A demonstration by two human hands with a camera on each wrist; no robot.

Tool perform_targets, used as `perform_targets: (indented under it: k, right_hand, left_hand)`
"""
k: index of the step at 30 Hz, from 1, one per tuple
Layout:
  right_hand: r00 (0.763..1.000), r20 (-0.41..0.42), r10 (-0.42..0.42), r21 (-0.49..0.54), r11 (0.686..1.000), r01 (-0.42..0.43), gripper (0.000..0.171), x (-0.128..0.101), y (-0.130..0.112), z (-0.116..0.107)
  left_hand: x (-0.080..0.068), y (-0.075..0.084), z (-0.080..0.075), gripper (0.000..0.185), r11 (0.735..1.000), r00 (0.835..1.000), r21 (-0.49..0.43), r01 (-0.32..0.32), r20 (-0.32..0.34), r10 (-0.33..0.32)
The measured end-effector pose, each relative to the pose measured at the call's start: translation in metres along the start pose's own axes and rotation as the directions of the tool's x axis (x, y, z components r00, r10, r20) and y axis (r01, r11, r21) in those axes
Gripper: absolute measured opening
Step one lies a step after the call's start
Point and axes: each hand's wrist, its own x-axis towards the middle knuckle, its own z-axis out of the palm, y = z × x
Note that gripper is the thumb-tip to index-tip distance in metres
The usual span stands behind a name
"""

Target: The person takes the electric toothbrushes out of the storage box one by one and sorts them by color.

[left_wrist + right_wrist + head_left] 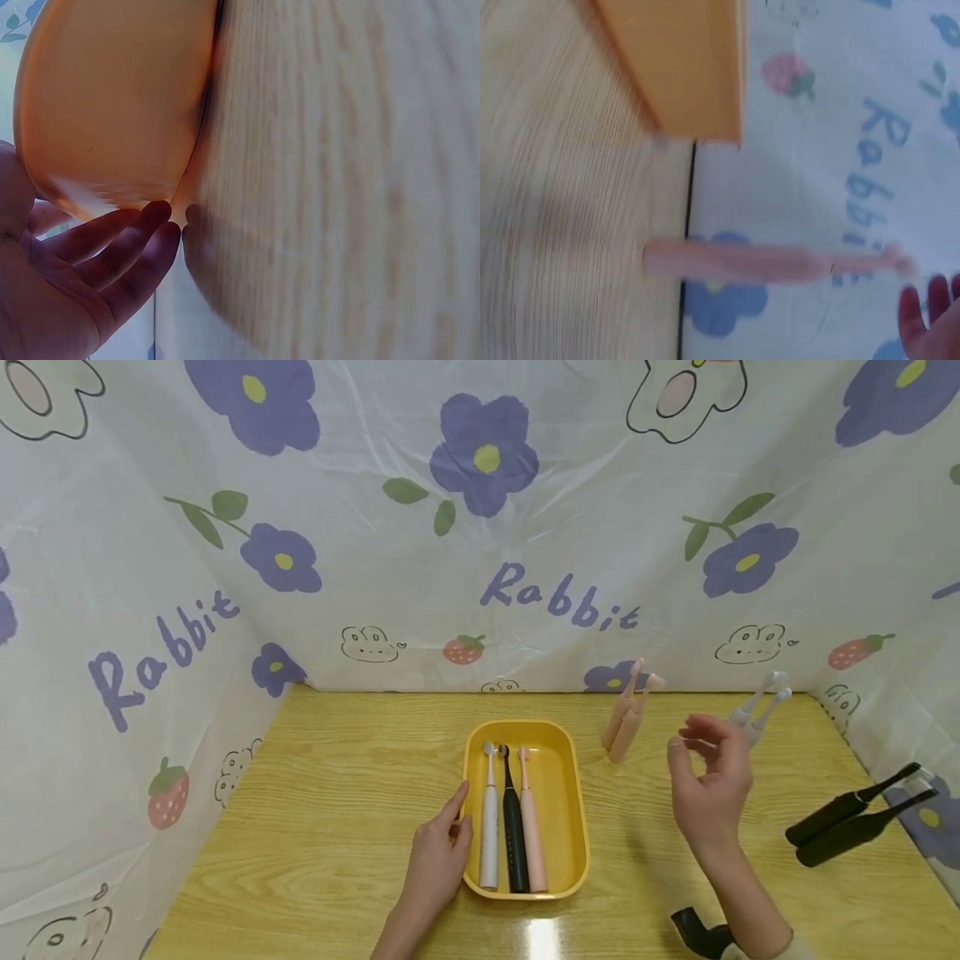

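Note:
My left hand (438, 860) touches the left side of a yellow tray (581, 827), its fingertips against the outer wall in the left wrist view. Inside the tray lie a white electric toothbrush (489, 835), a black one (514, 835) and a pink one (532, 843), side by side with heads toward the back. Raised over the table, my right hand (712, 785) has loosely bent fingers and holds nothing. It partly covers two upright white toothbrushes (757, 718) behind it. Two pink toothbrushes (624, 722) stand upright between the tray and this hand.
Two black toothbrushes (847, 827) stand at the table's right side. A black curved piece (701, 933) shows beside the right forearm. Patterned cloth (480, 552) hangs behind the wooden table (322, 827) and along both its sides.

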Motion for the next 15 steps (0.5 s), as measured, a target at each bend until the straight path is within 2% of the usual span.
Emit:
perform_targets:
  k: [2,3,5,6,7,10,11,12,13,15]
  right_hand:
    - [0.99,0.136,0.04,0.062,0.997,-0.049,0.029,-0.007,-0.002,0.008]
    - [0.976,0.204,0.075,0.095,0.991,-0.096,0.029,-0.011,-0.004,0.012]
    - [0.926,0.343,0.157,0.14,0.966,-0.216,0.033,-0.019,-0.006,0.021]
    - [0.887,0.418,0.197,0.148,0.948,-0.281,0.036,-0.023,-0.007,0.025]
    - [0.837,0.494,0.235,0.153,0.924,-0.35,0.041,-0.028,-0.008,0.029]
    - [0.653,0.686,0.322,0.068,0.865,-0.497,0.056,-0.039,-0.01,0.04]
    - [0.595,0.726,0.346,0.029,0.848,-0.529,0.061,-0.042,-0.01,0.042]
    - [0.547,0.751,0.371,-0.01,0.834,-0.552,0.065,-0.045,-0.011,0.045]
    - [0.512,0.764,0.392,-0.042,0.822,-0.567,0.069,-0.046,-0.012,0.047]
    - [0.464,0.77,0.437,-0.084,0.792,-0.605,0.072,-0.048,-0.012,0.051]
  left_hand:
    - [0.0,0.0,-0.001,0.049,1.0,1.0,-0.001,0.0,0.0,0.0]
    - [0.0,0.0,-0.001,0.049,1.0,1.0,-0.001,0.0,0.001,0.0]
    - [0.0,0.0,-0.001,0.048,1.0,1.0,-0.003,0.001,0.001,-0.001]
    - [0.0,0.0,-0.002,0.048,1.0,1.0,-0.004,0.003,0.0,-0.003]
    - [0.0,0.0,-0.002,0.048,1.0,1.0,-0.004,0.005,-0.002,-0.005]
    - [-0.001,0.001,-0.002,0.048,1.0,1.0,-0.005,-0.004,-0.011,0.004]
    - [-0.001,0.001,-0.002,0.048,1.0,1.0,-0.005,-0.006,-0.011,0.006]
    - [-0.001,0.001,-0.002,0.048,1.0,1.0,-0.004,-0.017,-0.012,0.017]
    - [-0.002,0.001,-0.001,0.048,1.0,1.0,-0.008,-0.021,-0.015,0.021]
    - [-0.002,0.001,-0.001,0.048,1.0,0.999,-0.008,-0.026,-0.021,0.026]
